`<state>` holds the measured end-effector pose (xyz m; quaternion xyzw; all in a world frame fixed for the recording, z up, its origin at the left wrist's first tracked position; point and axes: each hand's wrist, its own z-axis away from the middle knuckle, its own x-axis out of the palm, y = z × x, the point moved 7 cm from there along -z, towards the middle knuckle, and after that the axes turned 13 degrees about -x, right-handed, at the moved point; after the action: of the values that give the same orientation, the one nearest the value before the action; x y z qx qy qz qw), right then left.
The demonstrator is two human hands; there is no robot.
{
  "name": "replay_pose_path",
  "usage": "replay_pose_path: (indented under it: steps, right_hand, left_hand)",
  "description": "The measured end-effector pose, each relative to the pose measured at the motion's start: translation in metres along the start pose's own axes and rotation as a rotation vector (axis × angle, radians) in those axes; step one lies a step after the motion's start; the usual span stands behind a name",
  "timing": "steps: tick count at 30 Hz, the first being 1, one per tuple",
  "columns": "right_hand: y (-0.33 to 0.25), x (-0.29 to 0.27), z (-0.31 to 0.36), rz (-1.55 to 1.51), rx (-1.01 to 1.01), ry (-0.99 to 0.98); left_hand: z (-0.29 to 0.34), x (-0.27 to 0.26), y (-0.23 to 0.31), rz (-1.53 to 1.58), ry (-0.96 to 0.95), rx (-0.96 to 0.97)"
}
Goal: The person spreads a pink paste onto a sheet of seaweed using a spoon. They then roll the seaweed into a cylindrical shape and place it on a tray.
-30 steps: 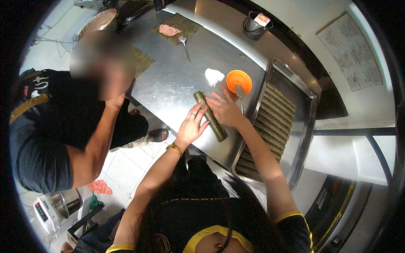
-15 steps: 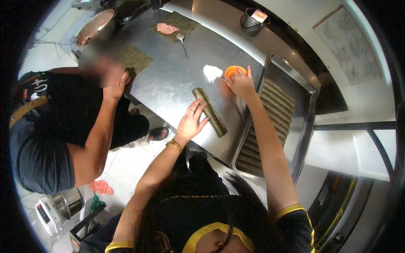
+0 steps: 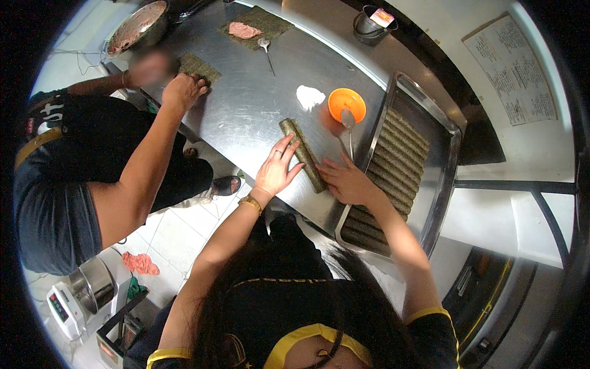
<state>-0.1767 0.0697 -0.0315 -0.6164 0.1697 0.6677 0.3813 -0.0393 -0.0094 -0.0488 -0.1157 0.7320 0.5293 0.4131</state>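
A dark green seaweed roll (image 3: 299,147) lies slantwise on the metal table in front of me. My left hand (image 3: 276,169) rests on the roll's left side, fingers stretched flat along its upper half. My right hand (image 3: 347,180) is at the roll's near end, fingers extended and touching its right side. Beyond the right hand stands an orange bowl (image 3: 353,98), with a metal spoon (image 3: 348,120) leaning over its near rim. A crumpled white cloth or paper (image 3: 310,97) lies left of the bowl. Neither hand grips anything.
At right, a metal tray (image 3: 437,172) holds several seaweed rolls (image 3: 396,160). A co-worker's hand (image 3: 184,91) touches a seaweed sheet (image 3: 200,69) at left. Farther back are pink filling (image 3: 244,30) on another sheet, a spoon (image 3: 264,44), a large bowl (image 3: 138,27) and a black bucket (image 3: 372,27).
My right hand has come back from the orange bowl to the roll, and the bowl's spoon is now in plain view. The co-worker's hand has moved forward onto the seaweed sheet.
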Motion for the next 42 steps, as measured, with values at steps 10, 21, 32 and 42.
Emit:
replay_pose_path:
  steps: [10,21,32,42]
  right_hand:
    - [0.132,-0.076,-0.037,0.311,0.378,0.577]
    - [0.038,-0.05,-0.019,0.24,0.023,0.382]
    - [-0.012,-0.011,0.019,0.062,0.017,-0.008]
    - [-0.012,-0.009,0.039,0.081,0.077,-0.123]
  left_hand:
    - [-0.002,0.002,0.001,0.004,-0.009,0.007]
    - [0.001,0.001,-0.002,-0.014,0.017,0.012]
    - [0.0,0.002,0.0,0.001,0.006,0.009]
    - [0.0,0.0,0.001,0.002,-0.005,-0.013]
